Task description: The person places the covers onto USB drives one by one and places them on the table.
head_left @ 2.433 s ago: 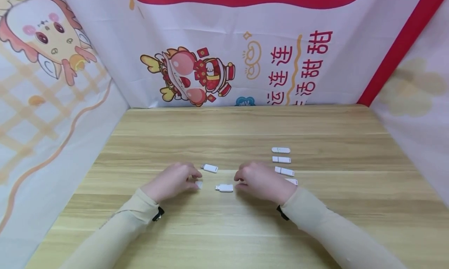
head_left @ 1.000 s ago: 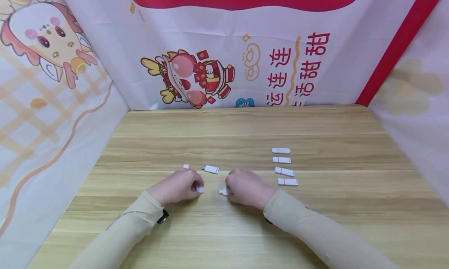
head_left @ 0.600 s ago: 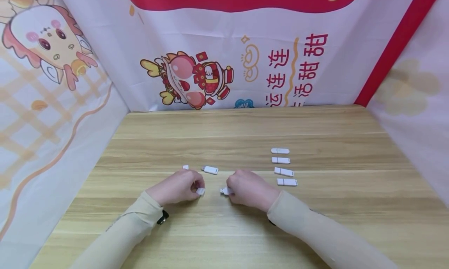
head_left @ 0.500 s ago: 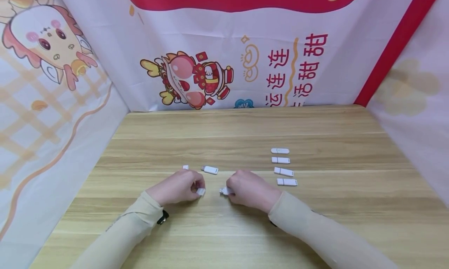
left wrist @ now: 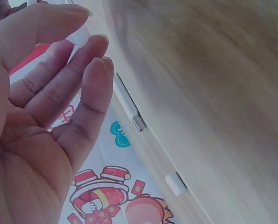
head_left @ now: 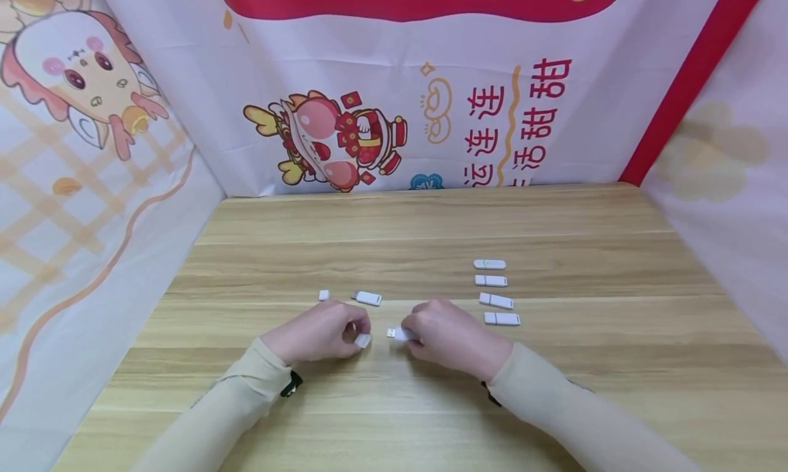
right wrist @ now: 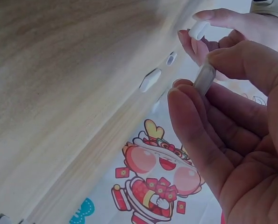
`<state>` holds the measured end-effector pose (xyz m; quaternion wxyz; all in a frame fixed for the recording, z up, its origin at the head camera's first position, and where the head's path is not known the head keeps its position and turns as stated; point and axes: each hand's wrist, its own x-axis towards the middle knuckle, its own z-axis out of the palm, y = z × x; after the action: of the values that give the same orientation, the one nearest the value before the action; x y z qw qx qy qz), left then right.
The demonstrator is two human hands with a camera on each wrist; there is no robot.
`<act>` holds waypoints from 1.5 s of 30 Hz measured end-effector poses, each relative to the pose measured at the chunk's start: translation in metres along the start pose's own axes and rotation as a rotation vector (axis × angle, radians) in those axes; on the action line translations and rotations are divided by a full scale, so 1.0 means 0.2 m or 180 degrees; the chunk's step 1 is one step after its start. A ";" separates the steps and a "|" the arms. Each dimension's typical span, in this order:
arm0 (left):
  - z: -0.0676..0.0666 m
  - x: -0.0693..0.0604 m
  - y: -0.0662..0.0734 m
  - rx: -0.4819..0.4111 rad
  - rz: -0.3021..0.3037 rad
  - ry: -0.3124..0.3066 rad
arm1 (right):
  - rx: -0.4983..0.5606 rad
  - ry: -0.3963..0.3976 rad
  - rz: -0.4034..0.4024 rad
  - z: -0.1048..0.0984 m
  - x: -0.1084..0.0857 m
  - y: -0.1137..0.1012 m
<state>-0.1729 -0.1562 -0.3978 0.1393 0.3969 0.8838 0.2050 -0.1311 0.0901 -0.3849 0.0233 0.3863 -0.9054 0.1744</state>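
Observation:
In the head view my left hand [head_left: 326, 332] pinches a small white cap [head_left: 363, 340] between thumb and fingers. Facing it across a narrow gap, my right hand [head_left: 452, 335] holds a white USB flash drive [head_left: 403, 334], its metal plug pointing left toward the cap. The right wrist view shows the drive [right wrist: 204, 79] between thumb and fingertips, with the cap [right wrist: 199, 30] just beyond. Part of the cap [left wrist: 79, 36] also appears in the left wrist view. Behind the hands lie an uncapped USB flash drive [head_left: 369, 298] and a second loose cap [head_left: 323, 295].
Several capped white flash drives, including one with rounded ends [head_left: 490, 264], form a column on the right of the wooden table [head_left: 394, 424]. A printed cloth [head_left: 455, 34] rises at the table's back edge, with more cloth along both sides.
Since the earliest frame, my left hand has picked up the cap and my right hand the flash drive. In the last half second the left hand has shifted slightly right, tilting the cap.

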 end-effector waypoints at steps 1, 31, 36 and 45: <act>0.00 0.00 0.00 0.0004 -0.0004 0.0005 | 0.0017 -0.0016 0.0004 0.00 0.00 0.00; -0.03 -0.01 0.32 0.0286 0.0894 0.1122 | 0.0055 0.0673 -0.0374 -0.14 -0.19 -0.04; -0.03 -0.01 0.34 0.0322 0.1015 0.1244 | 0.0107 0.0718 -0.0366 -0.14 -0.20 -0.04; 0.01 0.00 0.36 0.0442 0.1235 0.1367 | 0.0110 0.0856 -0.0410 -0.12 -0.22 -0.05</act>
<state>-0.1261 -0.1128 -0.3651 -0.1202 0.5145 0.8126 0.2461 -0.0954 0.1216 -0.3677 0.1489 0.4171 -0.8643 0.2382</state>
